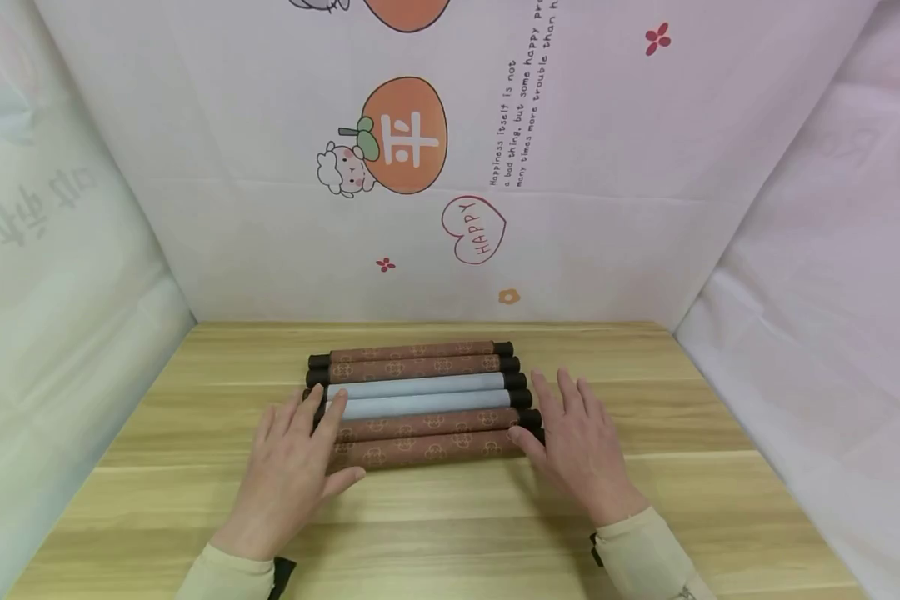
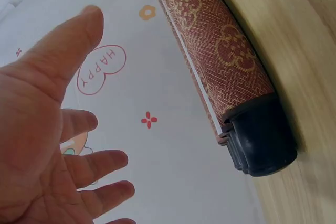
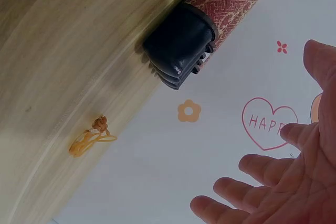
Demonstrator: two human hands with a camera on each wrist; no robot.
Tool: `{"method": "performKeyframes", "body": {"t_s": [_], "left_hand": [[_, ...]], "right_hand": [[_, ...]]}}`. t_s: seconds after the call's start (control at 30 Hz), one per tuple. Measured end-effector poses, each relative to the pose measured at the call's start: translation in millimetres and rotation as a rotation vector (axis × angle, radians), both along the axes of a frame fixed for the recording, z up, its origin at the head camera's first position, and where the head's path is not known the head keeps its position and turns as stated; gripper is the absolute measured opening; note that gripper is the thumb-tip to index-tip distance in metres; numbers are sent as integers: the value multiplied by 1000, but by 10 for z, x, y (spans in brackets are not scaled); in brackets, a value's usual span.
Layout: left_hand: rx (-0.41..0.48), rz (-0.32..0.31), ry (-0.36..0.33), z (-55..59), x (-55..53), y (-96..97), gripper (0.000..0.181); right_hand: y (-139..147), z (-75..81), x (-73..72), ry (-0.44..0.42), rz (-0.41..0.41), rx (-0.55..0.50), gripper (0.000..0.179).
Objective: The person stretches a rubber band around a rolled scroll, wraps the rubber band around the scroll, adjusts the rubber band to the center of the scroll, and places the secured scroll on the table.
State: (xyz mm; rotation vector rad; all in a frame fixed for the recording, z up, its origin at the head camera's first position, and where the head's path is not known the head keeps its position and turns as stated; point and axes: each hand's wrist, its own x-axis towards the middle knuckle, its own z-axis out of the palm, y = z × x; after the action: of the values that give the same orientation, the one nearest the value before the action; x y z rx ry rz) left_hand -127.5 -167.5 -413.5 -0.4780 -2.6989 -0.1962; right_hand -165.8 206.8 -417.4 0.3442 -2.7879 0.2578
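Note:
Several rolled scrolls with black end knobs lie side by side across the table. Brown gold-patterned scrolls (image 1: 427, 450) make up the front and back of the row, with two pale blue scrolls (image 1: 427, 404) between them. My left hand (image 1: 288, 467) is held over the row's left ends, fingers spread. At the right ends is my right hand (image 1: 581, 450), its thumb overlapping the front scrolls in the head view. Both wrist views show extended fingers with nothing in them, apart from the black knobs (image 2: 262, 140).
A small orange looped cord or band (image 3: 92, 137) lies on the wooden table (image 1: 450, 533) off the scrolls' right ends; my right hand covers it in the head view. White printed cloth (image 1: 592, 250) stands behind the table, with more cloth on both sides.

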Motion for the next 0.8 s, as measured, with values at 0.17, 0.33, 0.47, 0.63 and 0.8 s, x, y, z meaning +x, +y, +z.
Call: {"method": "performKeyframes", "body": {"t_s": [0.17, 0.33, 0.47, 0.63, 0.8], "left_hand": [[12, -40, 68, 19, 4, 20, 93], [50, -88, 124, 24, 26, 53, 85], [74, -118, 158, 24, 39, 86, 81], [83, -133, 145, 28, 59, 127, 78], [84, -156, 137, 20, 73, 168, 74]], "right_hand": [[4, 4, -3, 2, 1, -4, 81], [17, -3, 4, 8, 3, 8, 81], [38, -15, 8, 7, 4, 7, 80], [75, -1, 0, -7, 2, 18, 78], [161, 36, -36, 0, -3, 23, 70]]}}
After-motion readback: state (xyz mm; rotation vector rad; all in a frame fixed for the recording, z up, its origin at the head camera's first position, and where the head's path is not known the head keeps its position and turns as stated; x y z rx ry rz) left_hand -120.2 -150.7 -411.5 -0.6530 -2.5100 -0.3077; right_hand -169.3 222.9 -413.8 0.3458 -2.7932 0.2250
